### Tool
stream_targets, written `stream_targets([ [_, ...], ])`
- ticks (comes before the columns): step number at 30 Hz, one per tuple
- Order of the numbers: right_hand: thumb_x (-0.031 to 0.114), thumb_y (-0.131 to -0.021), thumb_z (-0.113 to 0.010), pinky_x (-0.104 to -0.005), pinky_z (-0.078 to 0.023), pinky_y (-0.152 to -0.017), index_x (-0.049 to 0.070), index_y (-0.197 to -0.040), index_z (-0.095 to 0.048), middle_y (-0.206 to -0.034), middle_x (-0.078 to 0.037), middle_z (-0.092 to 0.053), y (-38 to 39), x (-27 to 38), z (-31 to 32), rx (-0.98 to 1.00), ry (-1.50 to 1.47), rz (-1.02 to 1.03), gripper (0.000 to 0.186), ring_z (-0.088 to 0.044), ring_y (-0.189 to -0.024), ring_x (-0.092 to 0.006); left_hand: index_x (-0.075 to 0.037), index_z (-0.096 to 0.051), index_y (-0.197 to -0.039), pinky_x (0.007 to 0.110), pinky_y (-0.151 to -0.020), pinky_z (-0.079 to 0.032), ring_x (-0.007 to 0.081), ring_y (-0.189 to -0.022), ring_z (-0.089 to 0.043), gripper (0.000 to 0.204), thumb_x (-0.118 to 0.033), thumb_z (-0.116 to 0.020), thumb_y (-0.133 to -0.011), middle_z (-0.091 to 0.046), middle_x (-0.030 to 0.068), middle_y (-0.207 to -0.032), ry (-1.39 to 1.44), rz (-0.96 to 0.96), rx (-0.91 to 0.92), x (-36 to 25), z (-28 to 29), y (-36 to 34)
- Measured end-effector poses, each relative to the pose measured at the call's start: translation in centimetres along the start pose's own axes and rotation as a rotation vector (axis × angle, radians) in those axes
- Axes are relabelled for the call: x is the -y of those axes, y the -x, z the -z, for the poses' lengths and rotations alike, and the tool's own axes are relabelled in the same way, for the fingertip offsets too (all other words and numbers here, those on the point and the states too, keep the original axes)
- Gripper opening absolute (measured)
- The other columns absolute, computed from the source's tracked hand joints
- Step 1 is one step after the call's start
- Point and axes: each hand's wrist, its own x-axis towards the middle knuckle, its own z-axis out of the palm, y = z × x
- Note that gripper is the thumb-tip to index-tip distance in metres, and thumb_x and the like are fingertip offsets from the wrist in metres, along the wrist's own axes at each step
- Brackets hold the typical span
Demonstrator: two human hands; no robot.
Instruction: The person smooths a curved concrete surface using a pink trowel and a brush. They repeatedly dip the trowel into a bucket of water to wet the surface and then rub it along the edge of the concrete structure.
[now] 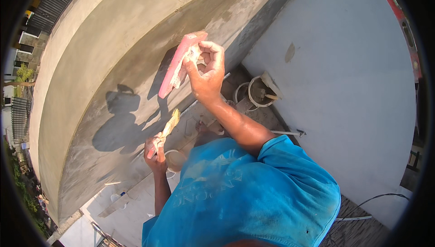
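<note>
My right hand (204,75) grips a long pink float (174,70) smeared with pale plaster, held up by the curved plastered wall (104,56), where it casts a shadow. Lower left, my left hand (155,158) is closed around a plaster-caked tool (166,127) with a yellowish upper end, perhaps a brush; I cannot make out exactly what it is.
A bucket (259,86) with a tool in it stands in the corner by a white wall (340,88), beside another container. A pale bucket (176,161) sits below my left hand, near a long board (113,206). A black cable (380,196) lies at lower right.
</note>
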Motion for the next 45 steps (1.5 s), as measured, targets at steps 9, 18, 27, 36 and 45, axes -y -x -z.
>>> stream_targets([
  [9, 0.006, -0.094, -0.067, -0.0255, -0.048, -0.066, -0.001, -0.124, -0.057, -0.108, -0.007, -0.057, -14.1, -1.6, 3.9, -0.222, 0.052, 0.165, 0.032, -0.056, -0.086, -0.0108, 0.004, -0.063, -0.118, 0.045, -0.093, -0.063, 0.0307, -0.116, -0.064, 0.030, -0.019, -0.067, -0.100, -0.062, 0.0190, -0.123, -0.056, 0.063, 0.002, 2.3, 1.0, 1.5],
  [18, 0.008, -0.091, -0.071, -0.0389, -0.054, -0.091, -0.006, -0.141, -0.051, -0.123, -0.016, -0.057, -5.0, -0.5, 6.2, 0.068, 0.225, 0.420, 0.056, -0.061, -0.112, -0.0249, 0.002, -0.064, -0.117, 0.041, -0.094, -0.060, 0.0276, -0.113, -0.064, 0.020, -0.009, -0.065, -0.100, -0.064, 0.0174, -0.122, 0.027, 0.133, -0.063, 1.5, 1.1, 1.3],
  [27, 0.008, -0.092, -0.062, -0.0362, -0.054, -0.090, -0.002, -0.123, -0.067, -0.108, -0.010, -0.073, -24.9, 0.9, 17.4, 0.000, 0.454, 0.473, 0.033, -0.068, -0.098, -0.0218, 0.003, -0.064, -0.116, 0.038, -0.093, -0.057, 0.0270, -0.111, -0.065, 0.021, -0.012, -0.064, -0.101, -0.065, 0.0173, -0.122, 0.001, 0.098, -0.025, 1.7, 1.0, 0.8],
  [36, 0.009, -0.096, -0.067, -0.0360, -0.057, -0.090, -0.002, -0.130, -0.063, -0.124, -0.013, -0.063, -11.4, 2.1, 8.9, 0.280, 0.196, 0.275, 0.036, -0.065, -0.111, -0.0211, 0.003, -0.065, -0.115, 0.038, -0.097, -0.051, 0.0270, -0.111, -0.064, 0.023, -0.016, -0.065, -0.101, -0.067, 0.0168, -0.119, -0.048, 0.153, -0.003, 1.8, 1.7, 1.1],
  [45, 0.002, -0.087, -0.066, -0.0430, -0.051, -0.096, -0.001, -0.128, -0.063, -0.122, -0.020, -0.064, 2.0, 1.8, 0.0, 0.543, 0.217, 0.416, 0.042, -0.063, -0.109, -0.0372, 0.002, -0.064, -0.118, 0.044, -0.094, -0.060, 0.0300, -0.117, -0.063, 0.023, -0.014, -0.065, -0.101, -0.064, 0.0192, -0.124, 0.002, 0.171, 0.047, 2.6, 1.8, 0.3],
])
